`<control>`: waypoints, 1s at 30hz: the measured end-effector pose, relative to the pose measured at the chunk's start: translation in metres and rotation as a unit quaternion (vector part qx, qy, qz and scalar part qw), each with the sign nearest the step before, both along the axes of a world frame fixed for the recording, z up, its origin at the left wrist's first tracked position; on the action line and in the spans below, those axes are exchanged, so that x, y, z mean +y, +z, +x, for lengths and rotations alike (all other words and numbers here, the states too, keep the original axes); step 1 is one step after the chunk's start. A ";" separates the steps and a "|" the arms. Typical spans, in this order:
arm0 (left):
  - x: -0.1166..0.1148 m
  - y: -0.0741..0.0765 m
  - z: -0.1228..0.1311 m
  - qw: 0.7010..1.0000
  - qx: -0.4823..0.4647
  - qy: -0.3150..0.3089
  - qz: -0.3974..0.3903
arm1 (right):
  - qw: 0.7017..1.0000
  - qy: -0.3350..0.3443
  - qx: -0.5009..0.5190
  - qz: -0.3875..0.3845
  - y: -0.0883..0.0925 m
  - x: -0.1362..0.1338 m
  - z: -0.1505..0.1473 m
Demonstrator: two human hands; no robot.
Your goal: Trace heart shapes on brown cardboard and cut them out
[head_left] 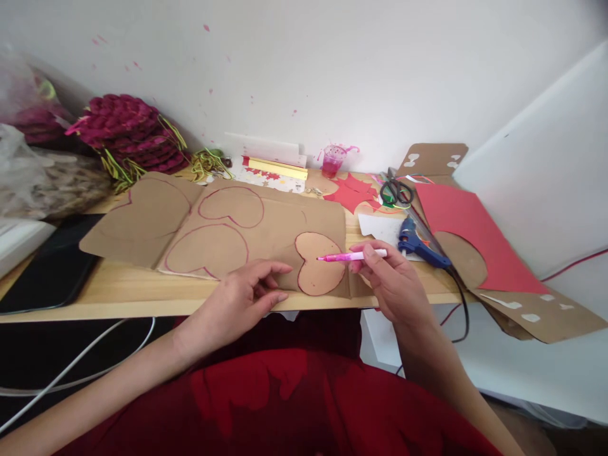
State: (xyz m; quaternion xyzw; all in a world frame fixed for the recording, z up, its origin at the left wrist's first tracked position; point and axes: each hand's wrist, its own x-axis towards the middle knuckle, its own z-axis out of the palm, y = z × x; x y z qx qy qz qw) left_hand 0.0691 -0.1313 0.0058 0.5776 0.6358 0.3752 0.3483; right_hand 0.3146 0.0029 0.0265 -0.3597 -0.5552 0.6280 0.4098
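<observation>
A pink-and-white marker [351,256] is pinched in my right hand [392,282], its tip pointing left above a peach heart-shaped cutout [319,278]. That heart lies near the front edge of a brown cardboard sheet [280,218], with a dark line around its rim. Just left of the heart, my left hand [254,288] hovers at or rests on the cardboard's front edge, fingers loosely curved and apart, holding nothing. Several larger heart outlines in purple-red are drawn on the cardboard's left and middle parts. Whether the marker tip touches the heart, I cannot tell.
To the right are a blue glue gun [422,246], black-handled scissors [397,190] and a red sheet [468,228] on cardboard. Behind stand a cup of pink liquid [333,161] and red paper pieces [352,193]. At left sit magenta braided yarn [126,130] and a black tablet-like slab [52,266].
</observation>
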 end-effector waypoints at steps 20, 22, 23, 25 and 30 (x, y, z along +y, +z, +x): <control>0.015 -0.014 0.020 0.898 0.329 -0.170 0.238 | 0.985 -0.003 0.075 -0.158 0.002 -0.016 0.000; 0.014 -0.013 0.020 0.899 0.310 -0.176 0.254 | 0.985 -0.002 0.074 -0.156 0.002 -0.016 0.000; 0.013 -0.011 0.020 0.901 0.296 -0.175 0.264 | 0.985 -0.003 0.075 -0.155 0.002 -0.017 -0.001; 0.012 -0.009 0.020 0.904 0.275 -0.173 0.279 | 0.985 -0.002 0.077 -0.154 0.002 -0.016 -0.002; 0.007 -0.009 0.018 0.918 0.273 -0.134 0.256 | 0.986 0.010 0.076 -0.150 0.002 -0.014 -0.008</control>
